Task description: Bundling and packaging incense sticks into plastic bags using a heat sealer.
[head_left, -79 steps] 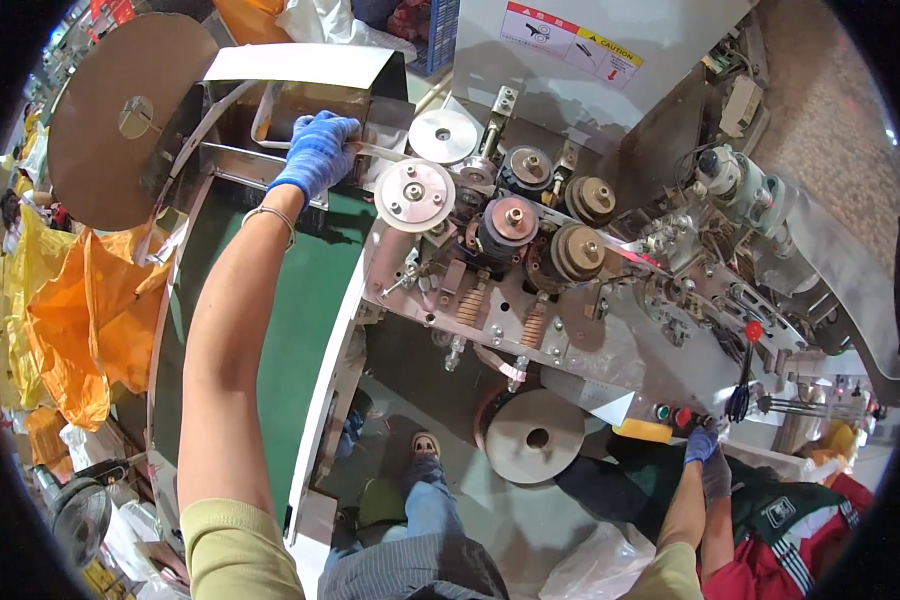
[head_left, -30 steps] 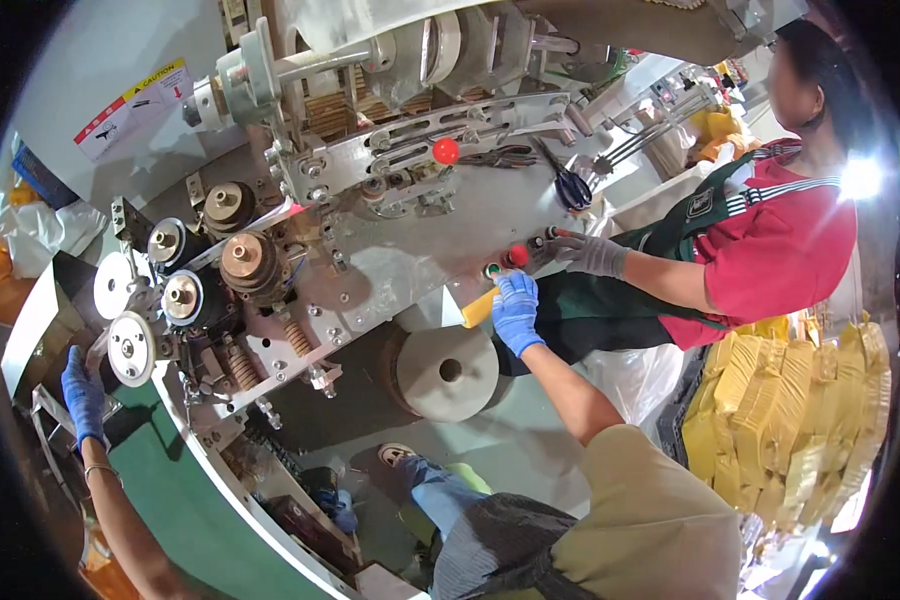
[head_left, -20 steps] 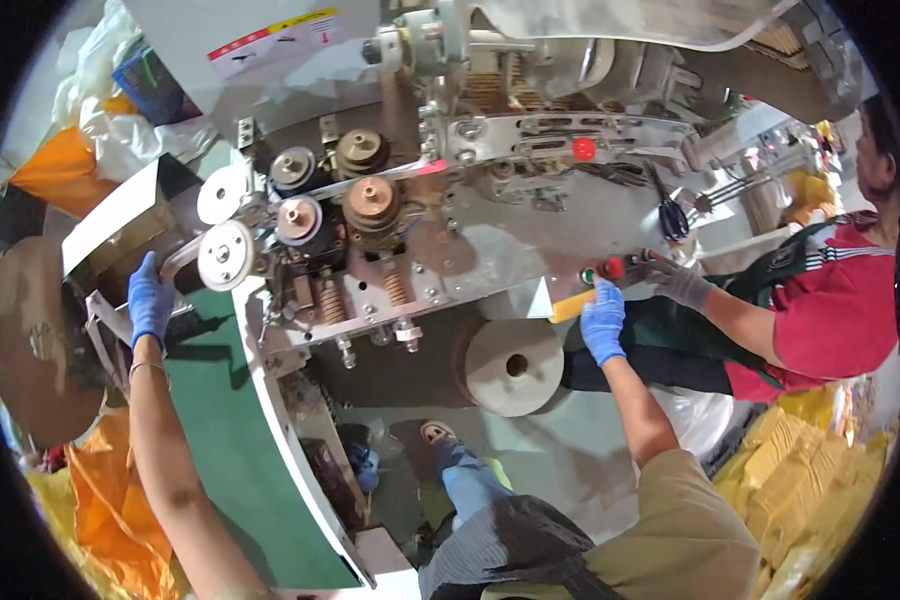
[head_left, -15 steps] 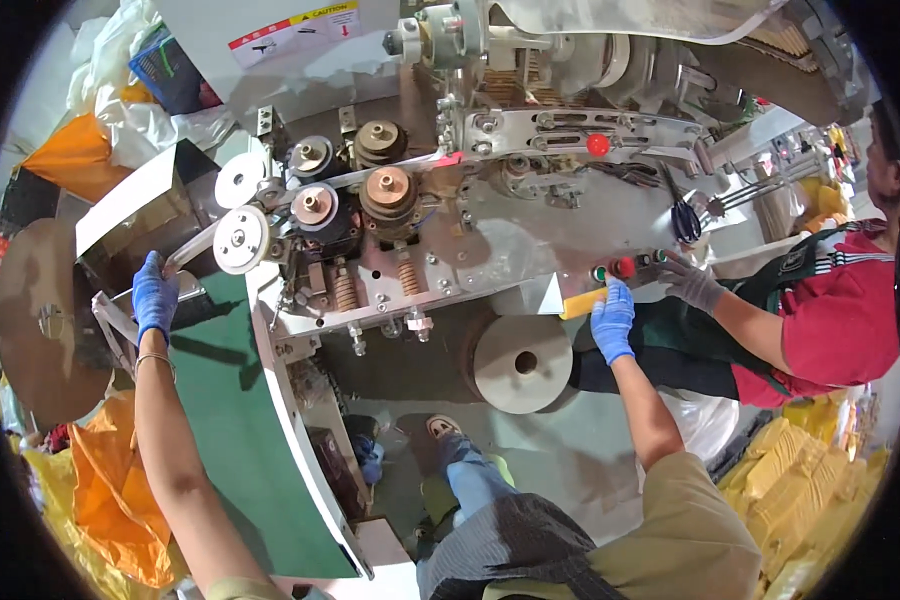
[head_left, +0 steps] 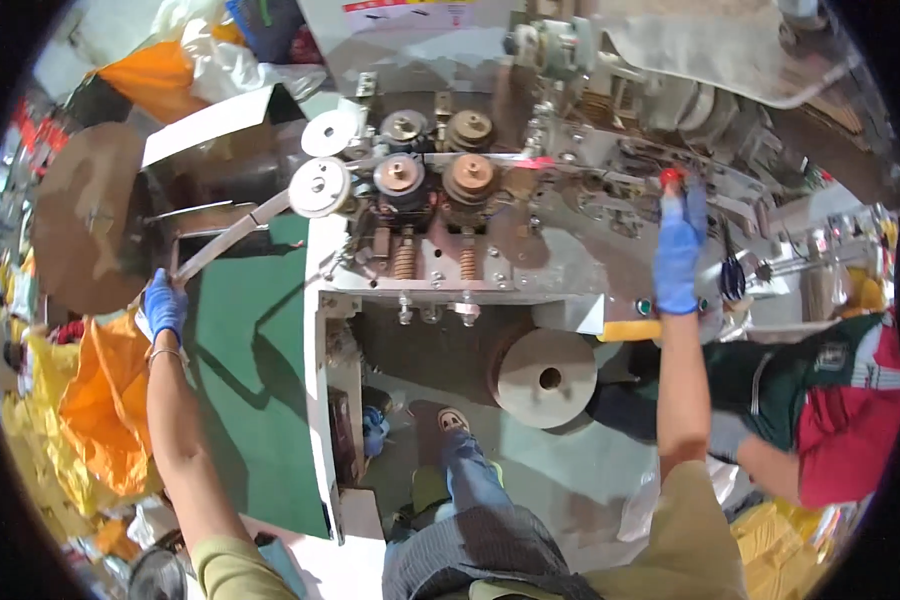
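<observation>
**Beside the green belt (head_left: 255,430): strip (head_left: 232,236) held by left hand (head_left: 165,308), right hand (head_left: 678,262) at red knob (head_left: 672,175)**

Strip grasped in the blue-gloved left hand at the belt's left edge; its end there is hidden. Right hand's fingers extended at the knob; whether it is gripped cannot be told. For good work, it is judged, the strip should be kept flat, untwisted and lightly taut, the knob worked gently, and fingers held clear of the copper roller (head_left: 472,173). Strip located between left hand and nearer white wheel (head_left: 320,187), above the belt's far part. Long axis slanted, near left to far right; looks straight, far end pointed at the wheel.
</observation>
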{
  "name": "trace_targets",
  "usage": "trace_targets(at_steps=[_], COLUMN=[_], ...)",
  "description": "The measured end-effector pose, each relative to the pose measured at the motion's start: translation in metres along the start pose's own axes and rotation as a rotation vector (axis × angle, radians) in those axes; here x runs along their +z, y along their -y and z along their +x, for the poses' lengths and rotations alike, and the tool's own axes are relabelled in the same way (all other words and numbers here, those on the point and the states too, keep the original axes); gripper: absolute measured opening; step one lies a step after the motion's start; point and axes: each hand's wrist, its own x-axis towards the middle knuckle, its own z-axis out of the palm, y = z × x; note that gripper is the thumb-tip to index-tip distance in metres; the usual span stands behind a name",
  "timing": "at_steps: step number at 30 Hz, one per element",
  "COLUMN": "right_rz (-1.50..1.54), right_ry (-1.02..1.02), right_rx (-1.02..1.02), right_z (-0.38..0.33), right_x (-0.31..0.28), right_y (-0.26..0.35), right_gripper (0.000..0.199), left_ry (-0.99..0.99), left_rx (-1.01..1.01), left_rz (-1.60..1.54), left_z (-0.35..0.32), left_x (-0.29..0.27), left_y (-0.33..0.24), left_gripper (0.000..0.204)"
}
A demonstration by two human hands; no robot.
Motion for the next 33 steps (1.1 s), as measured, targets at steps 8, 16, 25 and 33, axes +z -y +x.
trace_targets(at_steps=[8,16,25,33], right_rz=[0.305,0.017,-0.09,0.677], right_ry=[0.051,-0.1,1.09,1.689], right_rx=[0.458,0.505,-0.591,1.358], right_z=[-0.053,-0.064,-0.308,-0.509], right_x=[-0.057,-0.107,0.055,0.06], right_y=[0.032,-0.274,0.009,0.184], right_gripper=[0.019,0.025,0.008,0.059], left_ry=[0.19,-0.023,0.145,0.846], left_rx=[-0.503,-0.648,-0.859,-0.596], left_rz=[-0.018,-0.032,-0.623,-0.858], left_z=[-0.139,-0.372,-0.49,-0.625], left_x=[-0.046,-0.024,-0.001,-0.085], left_y=[0.12,0.152,0.015,-0.093], left_gripper=[0.027,0.033,0.029,0.04])
